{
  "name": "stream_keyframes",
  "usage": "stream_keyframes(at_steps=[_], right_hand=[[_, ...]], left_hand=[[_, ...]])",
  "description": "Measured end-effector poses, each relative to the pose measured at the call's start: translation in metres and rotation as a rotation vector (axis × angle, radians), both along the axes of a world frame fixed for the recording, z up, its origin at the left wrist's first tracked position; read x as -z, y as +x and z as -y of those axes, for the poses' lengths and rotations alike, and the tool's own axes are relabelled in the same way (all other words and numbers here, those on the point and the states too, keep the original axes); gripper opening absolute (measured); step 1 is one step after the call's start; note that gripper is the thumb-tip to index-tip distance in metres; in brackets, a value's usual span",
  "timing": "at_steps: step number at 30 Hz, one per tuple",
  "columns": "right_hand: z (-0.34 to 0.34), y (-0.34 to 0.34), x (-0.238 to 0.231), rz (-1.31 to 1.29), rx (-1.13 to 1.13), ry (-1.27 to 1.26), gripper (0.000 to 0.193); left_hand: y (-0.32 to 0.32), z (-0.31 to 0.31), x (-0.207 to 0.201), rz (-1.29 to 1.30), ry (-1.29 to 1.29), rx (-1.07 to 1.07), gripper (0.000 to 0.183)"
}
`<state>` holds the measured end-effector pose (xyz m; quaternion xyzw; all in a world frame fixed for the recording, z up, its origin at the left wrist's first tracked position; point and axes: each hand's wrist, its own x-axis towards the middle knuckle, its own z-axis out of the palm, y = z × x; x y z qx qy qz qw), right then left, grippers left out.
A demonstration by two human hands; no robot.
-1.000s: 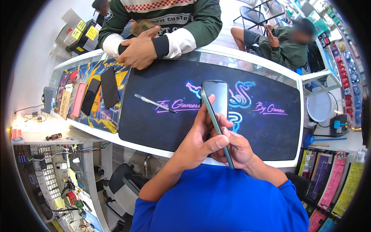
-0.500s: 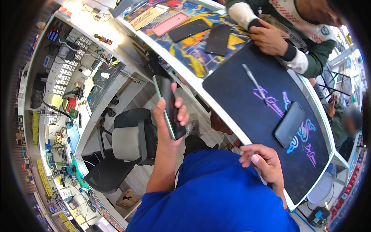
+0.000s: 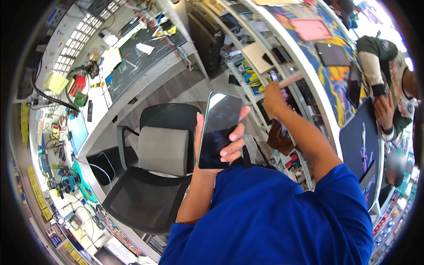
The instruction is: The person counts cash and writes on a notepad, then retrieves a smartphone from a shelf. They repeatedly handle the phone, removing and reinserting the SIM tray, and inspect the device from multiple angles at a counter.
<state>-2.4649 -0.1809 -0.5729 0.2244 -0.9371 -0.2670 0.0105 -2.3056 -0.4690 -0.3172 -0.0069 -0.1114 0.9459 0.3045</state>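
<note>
My left hand point(image 3: 233, 148) is closed around a black-screened smartphone point(image 3: 217, 132) with a pale edge. The phone stands nearly upright in front of me, its glossy screen facing up at me. My right arm reaches out over the shelves under the counter. The right hand point(image 3: 274, 98) is beside the open shelf compartments, next to a blurred pale pinkish strip point(image 3: 291, 80); whether it grips this strip is unclear, as the fingers are smeared.
Below me stands a black office chair point(image 3: 152, 176) with a grey cushion point(image 3: 162, 151). A cluttered workbench point(image 3: 95, 137) curves along the left. Across the counter point(image 3: 316, 73), a person rests their hands point(image 3: 385, 110) near a pink phone case point(image 3: 310, 30) and dark phones point(image 3: 333, 54).
My view has turned left. The left hand's phone now faces me more fully. My right hand has moved from the counter's edge to the shelves underneath.
</note>
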Motion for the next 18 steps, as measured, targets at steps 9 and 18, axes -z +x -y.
stream_keyframes(at_steps=[9,18], right_hand=[[0.029,-0.072,-0.038,0.523,-0.051,-0.032,0.021],[0.140,0.035,-0.123,1.262,0.224,-1.105,0.039]], left_hand=[[0.007,0.073,0.012,0.030,0.002,-0.208,0.115],[-0.015,0.086,0.014,-0.043,-0.201,-0.205,0.113]])
